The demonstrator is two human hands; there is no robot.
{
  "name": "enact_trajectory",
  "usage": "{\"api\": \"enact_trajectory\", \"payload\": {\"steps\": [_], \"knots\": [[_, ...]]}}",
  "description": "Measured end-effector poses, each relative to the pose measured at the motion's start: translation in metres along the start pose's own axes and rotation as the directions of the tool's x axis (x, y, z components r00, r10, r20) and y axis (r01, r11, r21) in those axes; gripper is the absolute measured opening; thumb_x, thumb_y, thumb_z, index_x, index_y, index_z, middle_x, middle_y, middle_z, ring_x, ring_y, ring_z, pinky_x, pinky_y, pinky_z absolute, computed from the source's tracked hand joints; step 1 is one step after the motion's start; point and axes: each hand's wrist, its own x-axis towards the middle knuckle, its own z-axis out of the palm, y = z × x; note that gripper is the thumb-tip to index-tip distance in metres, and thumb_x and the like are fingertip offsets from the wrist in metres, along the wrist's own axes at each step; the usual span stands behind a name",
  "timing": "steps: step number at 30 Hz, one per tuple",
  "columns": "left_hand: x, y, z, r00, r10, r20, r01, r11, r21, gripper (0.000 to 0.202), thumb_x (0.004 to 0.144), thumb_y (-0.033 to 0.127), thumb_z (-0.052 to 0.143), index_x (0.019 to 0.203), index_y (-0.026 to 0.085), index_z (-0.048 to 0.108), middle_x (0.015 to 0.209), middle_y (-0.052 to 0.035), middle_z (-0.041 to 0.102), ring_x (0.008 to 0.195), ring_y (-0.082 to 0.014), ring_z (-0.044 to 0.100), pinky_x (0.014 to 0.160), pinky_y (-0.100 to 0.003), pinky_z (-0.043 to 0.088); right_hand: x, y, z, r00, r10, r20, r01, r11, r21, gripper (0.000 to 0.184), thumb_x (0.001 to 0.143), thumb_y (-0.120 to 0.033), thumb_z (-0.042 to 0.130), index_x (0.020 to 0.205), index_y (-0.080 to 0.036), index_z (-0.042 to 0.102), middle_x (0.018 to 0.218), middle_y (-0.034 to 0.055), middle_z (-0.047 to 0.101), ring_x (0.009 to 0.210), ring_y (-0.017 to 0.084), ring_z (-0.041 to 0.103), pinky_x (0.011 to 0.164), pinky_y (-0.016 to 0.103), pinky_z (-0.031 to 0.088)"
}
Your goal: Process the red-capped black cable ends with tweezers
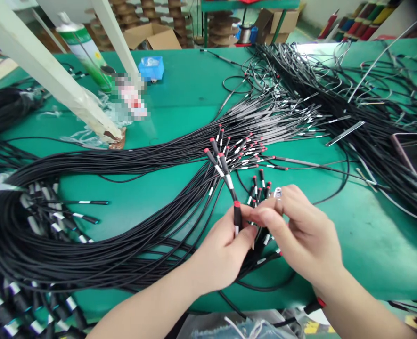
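My left hand point(222, 252) is closed around a bunch of thin black cables with red tips, and one red-tipped cable end point(237, 214) stands up between its thumb and fingers. My right hand point(302, 235) pinches the same bunch from the right, its fingers pressed together on several red-tipped ends point(261, 186). Both hands meet above the green table point(166, 188) near its front edge. More red-tipped ends point(217, 153) fan out just behind the hands.
A large coil of black cables point(35, 245) fills the left. Another tangled heap of black cables point(335, 89) lies at the back right. A white slanted post point(53, 80), a green-and-white can point(84, 49) and a blue box point(151, 67) stand at the back left.
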Motion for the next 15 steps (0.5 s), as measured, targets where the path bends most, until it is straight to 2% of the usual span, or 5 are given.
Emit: {"api": "enact_trajectory", "payload": {"steps": [4, 7, 9, 12, 15], "knots": [[0.001, -0.003, 0.006, 0.996, 0.076, 0.051, -0.079, 0.995, 0.067, 0.011, 0.091, 0.027, 0.061, 0.097, 0.018, 0.06, 0.089, -0.0021, 0.058, 0.079, -0.0142, 0.048, 0.074, -0.029, 0.04, 0.003, -0.002, 0.003, 0.999, 0.031, 0.034, -0.031, 1.0, 0.0, 0.02, 0.09, -0.022, 0.061, 0.071, -0.02, 0.055, 0.064, -0.0005, 0.055, 0.064, 0.015, 0.047, 0.062, 0.031, 0.039], [0.003, 0.0, 0.003, 0.999, 0.021, 0.044, -0.012, 0.981, -0.191, 0.02, 0.084, 0.033, 0.071, 0.087, 0.018, 0.059, 0.077, 0.0015, 0.056, 0.067, -0.0101, 0.045, 0.063, -0.024, 0.036, 0.001, 0.002, 0.002, 0.983, 0.176, 0.057, -0.183, 0.962, 0.203, 0.023, 0.094, -0.022, 0.054, 0.072, -0.02, 0.057, 0.063, -0.0012, 0.053, 0.063, 0.014, 0.047, 0.061, 0.03, 0.038], [0.005, 0.003, -0.002, 1.0, -0.004, -0.026, -0.006, 0.939, -0.345, 0.024, 0.082, 0.036, 0.074, 0.079, 0.017, 0.059, 0.07, 0.0026, 0.058, 0.059, -0.0071, 0.042, 0.056, -0.021, 0.032, -0.001, 0.007, 0.001, 0.959, 0.267, 0.096, -0.283, 0.871, 0.402, 0.026, 0.098, -0.028, 0.051, 0.075, -0.02, 0.06, 0.066, -0.0013, 0.054, 0.064, 0.014, 0.047, 0.061, 0.029, 0.038], [0.004, 0.008, -0.008, 0.997, -0.053, -0.047, 0.03, 0.915, -0.401, 0.022, 0.072, 0.03, 0.082, 0.079, 0.016, 0.067, 0.068, 0.0005, 0.065, 0.053, -0.0048, 0.044, 0.05, -0.019, 0.027, -0.004, 0.014, 0.002, 0.939, 0.329, 0.096, -0.324, 0.761, 0.561, 0.027, 0.099, -0.035, 0.052, 0.079, -0.022, 0.065, 0.072, -0.0009, 0.056, 0.067, 0.013, 0.048, 0.062, 0.028, 0.04], [0.002, 0.013, -0.009, 0.991, -0.129, 0.023, 0.128, 0.915, -0.383, 0.022, 0.067, 0.025, 0.086, 0.082, 0.015, 0.073, 0.067, -0.0038, 0.071, 0.047, -0.0038, 0.045, 0.045, -0.019, 0.023, -0.004, 0.015, 0.004, 0.941, 0.324, 0.099, -0.319, 0.744, 0.587, 0.023, 0.097, -0.036, 0.055, 0.082, -0.024, 0.068, 0.075, -0.0014, 0.06, 0.071, 0.013, 0.053, 0.065, 0.026, 0.044]]}}
